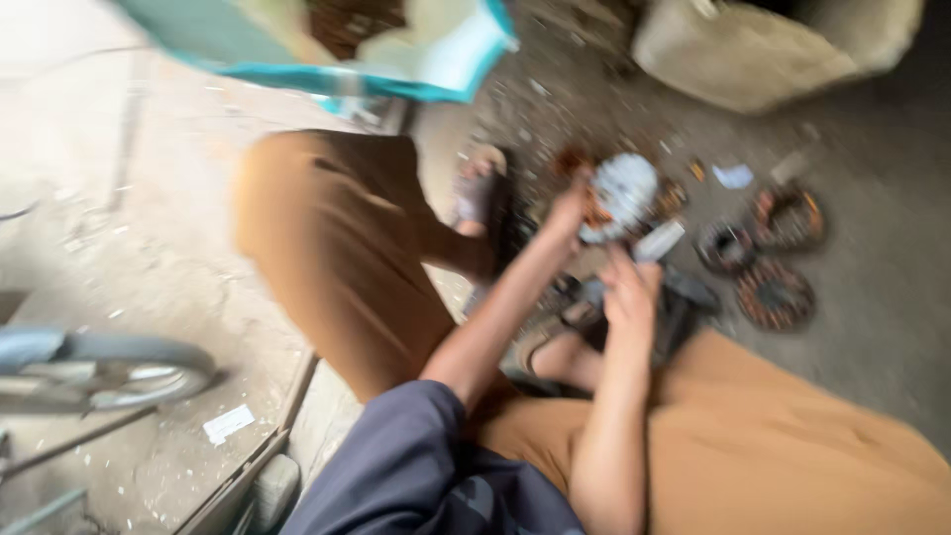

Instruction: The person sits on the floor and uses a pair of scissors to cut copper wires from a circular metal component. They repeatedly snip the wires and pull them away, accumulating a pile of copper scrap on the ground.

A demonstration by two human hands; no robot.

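Observation:
The picture is blurred by motion. My left hand (570,210) grips a round grey-white metal motor part (622,194) with copper windings showing at its side, held up above the floor. Just below it, my right hand (631,290) is closed on a pale grey tool handle (659,241) whose tip points up at the motor part. I sit on the floor in tan trousers (342,253), my sandalled feet (482,193) out in front of me.
Three round copper-wound stators (775,293) lie on the dusty concrete floor to the right. A pale sack (763,50) sits at the top right, a teal-edged sheet (327,45) at the top. A wheel (109,372) lies at the left.

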